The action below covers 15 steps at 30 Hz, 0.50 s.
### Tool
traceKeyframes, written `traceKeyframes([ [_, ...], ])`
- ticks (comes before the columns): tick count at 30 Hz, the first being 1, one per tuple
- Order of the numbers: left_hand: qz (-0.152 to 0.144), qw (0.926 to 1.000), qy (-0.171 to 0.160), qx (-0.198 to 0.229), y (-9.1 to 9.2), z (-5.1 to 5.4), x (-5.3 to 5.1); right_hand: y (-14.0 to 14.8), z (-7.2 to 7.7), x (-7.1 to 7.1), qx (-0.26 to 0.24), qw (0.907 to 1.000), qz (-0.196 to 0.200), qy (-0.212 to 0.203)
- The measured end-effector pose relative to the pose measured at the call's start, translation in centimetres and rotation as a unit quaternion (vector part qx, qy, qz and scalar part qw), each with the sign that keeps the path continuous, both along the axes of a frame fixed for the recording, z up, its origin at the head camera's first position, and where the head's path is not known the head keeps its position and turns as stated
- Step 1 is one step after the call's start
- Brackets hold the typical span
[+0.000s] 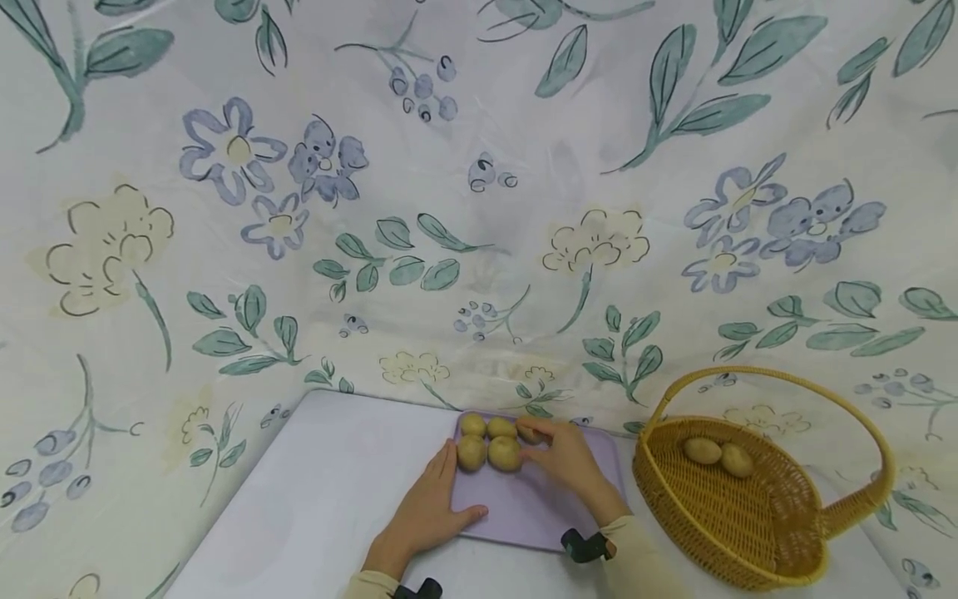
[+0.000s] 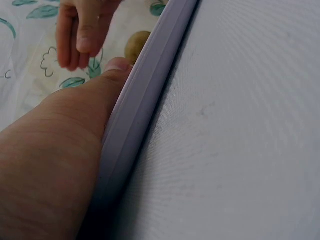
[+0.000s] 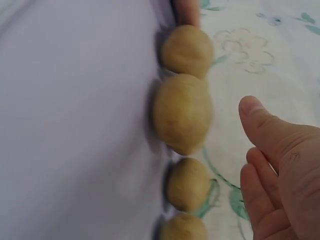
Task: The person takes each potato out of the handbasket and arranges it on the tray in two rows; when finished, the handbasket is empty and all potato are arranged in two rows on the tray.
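Several potatoes [image 1: 471, 453] sit close together at the far left of a flat light purple board [image 1: 539, 516]. My left hand [image 1: 430, 507] lies along the board's left side, fingers straight, the thumb spread over its near part. In the left wrist view the left thumb [image 2: 117, 67] touches the board's edge. My right hand [image 1: 569, 462] is over the board, just right of the potatoes, with one more potato [image 1: 530, 430] partly hidden by its fingers. The right wrist view shows the right hand [image 3: 285, 175] with thumb and fingers apart and nothing between them, beside a line of potatoes [image 3: 182, 112].
A wicker basket [image 1: 718, 516] with a tall handle stands to the right of the board and holds two potatoes [image 1: 718, 456]. The white table [image 1: 322, 482] extends to the left. Behind hangs a floral cloth [image 1: 479, 208].
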<state>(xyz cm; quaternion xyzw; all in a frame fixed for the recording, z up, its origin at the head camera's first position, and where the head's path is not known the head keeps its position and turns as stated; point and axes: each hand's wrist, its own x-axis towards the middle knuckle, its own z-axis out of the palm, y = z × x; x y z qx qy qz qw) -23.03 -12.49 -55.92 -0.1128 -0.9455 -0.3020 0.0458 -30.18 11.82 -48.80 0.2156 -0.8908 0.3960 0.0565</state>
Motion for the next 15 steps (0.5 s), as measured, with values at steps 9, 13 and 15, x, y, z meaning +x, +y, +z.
traceKeyframes([
  [9, 0.003, 1.0, -0.003, -0.002, 0.1, 0.0, 0.0, 2.3, 2.2, 0.2, -0.016, 0.9999, 0.002, -0.006],
  [13, 0.002, 1.0, -0.003, -0.001, 0.1, 0.0, 0.0, 4.0, 3.2, 0.6, -0.01, 0.9999, 0.011, -0.006],
  [15, 0.002, 1.0, -0.003, 0.0, 0.1, 0.0, 0.0, 4.9, 3.7, 0.9, -0.003, 0.9999, 0.009, -0.008],
])
